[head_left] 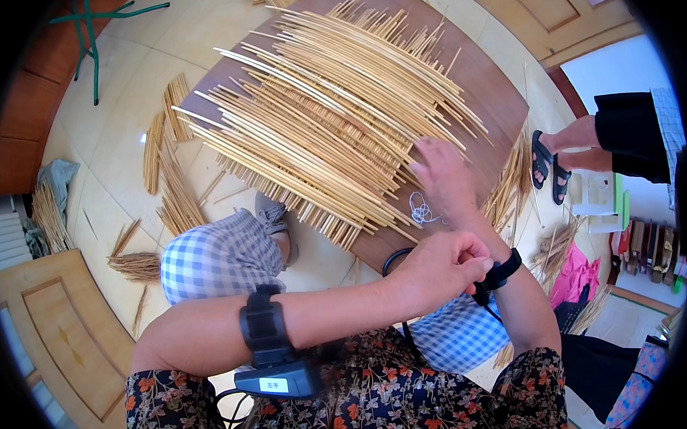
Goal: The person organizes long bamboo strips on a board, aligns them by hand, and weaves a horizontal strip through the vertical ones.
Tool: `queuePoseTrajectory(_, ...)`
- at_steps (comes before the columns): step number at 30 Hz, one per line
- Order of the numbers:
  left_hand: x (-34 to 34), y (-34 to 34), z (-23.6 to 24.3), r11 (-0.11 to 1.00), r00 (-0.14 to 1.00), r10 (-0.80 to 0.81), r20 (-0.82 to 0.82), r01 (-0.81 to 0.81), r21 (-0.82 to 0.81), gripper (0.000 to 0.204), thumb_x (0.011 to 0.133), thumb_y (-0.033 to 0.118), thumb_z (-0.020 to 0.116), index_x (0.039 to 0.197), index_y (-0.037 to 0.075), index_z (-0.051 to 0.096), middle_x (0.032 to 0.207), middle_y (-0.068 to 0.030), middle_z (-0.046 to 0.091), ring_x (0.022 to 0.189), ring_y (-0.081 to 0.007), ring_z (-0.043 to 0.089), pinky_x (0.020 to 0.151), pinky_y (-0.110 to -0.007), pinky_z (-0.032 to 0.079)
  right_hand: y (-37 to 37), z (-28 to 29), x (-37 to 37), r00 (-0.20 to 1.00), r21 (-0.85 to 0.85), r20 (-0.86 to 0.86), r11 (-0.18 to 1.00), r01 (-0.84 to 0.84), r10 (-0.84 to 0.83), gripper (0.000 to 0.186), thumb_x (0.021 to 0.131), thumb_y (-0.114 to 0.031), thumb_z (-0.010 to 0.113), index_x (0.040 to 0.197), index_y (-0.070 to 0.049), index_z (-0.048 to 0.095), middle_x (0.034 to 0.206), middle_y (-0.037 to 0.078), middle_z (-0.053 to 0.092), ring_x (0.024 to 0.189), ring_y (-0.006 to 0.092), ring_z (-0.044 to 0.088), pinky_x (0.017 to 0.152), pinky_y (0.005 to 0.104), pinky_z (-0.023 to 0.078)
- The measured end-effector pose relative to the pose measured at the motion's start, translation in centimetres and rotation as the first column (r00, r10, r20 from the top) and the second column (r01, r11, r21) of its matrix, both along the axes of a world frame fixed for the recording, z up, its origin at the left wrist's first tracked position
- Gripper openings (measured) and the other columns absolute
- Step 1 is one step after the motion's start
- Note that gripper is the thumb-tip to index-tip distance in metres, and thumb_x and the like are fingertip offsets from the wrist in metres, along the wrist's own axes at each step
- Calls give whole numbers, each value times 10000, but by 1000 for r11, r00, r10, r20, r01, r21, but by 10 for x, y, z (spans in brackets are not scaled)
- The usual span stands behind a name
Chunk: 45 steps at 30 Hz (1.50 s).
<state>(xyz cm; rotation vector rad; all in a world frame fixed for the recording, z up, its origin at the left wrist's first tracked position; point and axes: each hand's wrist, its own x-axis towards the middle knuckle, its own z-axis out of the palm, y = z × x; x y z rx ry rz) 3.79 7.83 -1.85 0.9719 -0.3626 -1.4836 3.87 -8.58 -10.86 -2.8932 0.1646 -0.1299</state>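
Long pale sticks [311, 151] lie in crossed layers on a brown tabletop [502, 103] ahead of me. I see the right hand [442, 169] at their near right edge, its grip partly hidden; I can't tell its state. The left hand [444, 270] crosses beside the right forearm, fingers curled; I can't tell whether that grip is closed on anything. Tangled white string [420, 209] lies beside the sticks.

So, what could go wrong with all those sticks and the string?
The white string lies in loose loops near the right fingers, so it might get tangled. Some sticks poke out past the edge of the table, so the knee in checked cloth could perhaps bump them out of line.
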Motion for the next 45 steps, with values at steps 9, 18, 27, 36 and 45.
queuePoseTrajectory(9,-3,-5,5,999,997,-52,64,52,-4,207,974,209,506,1024,16,565,856,-26,609,752,-75,582,645,-214,466,16,-38,5,940,-92,-146,942,-322,307,646,913,-457,506,1378,-18,412,1452,166,388,1378,319,303,1121,446,265)
queuePoseTrajectory(18,-6,-2,1,999,997,-27,78,28,-16,171,954,179,536,993,14,563,830,-22,604,726,-74,581,639,-220,472,23,-36,18,944,-117,-228,956,-269,238,662,940,-467,444,1394,10,380,1476,176,344,1394,320,266,1146,441,205)
queuePoseTrajectory(27,-4,-7,8,998,994,20,110,-14,-56,156,940,142,539,958,-11,556,804,-30,607,709,-80,581,654,-233,488,24,-34,36,958,-140,-197,961,-238,209,636,934,-456,469,1378,-5,408,1452,156,395,1384,303,303,1135,450,222)
queuePoseTrajectory(36,-1,-13,13,996,989,61,134,-52,-72,145,931,122,524,940,-19,554,789,-39,612,694,-90,579,663,-244,492,27,-41,56,960,-178,-69,943,-279,271,543,910,-353,539,1319,-3,465,1363,162,480,1321,315,382,1091,445,291)
queuePoseTrajectory(45,6,-22,20,993,981,95,171,-83,-79,169,933,122,501,945,-34,565,784,-56,618,696,-102,580,663,-253,496,12,-40,86,951,-56,189,970,-238,244,127,794,-90,608,909,-50,643,844,106,586,816,304,574,710,402,473)
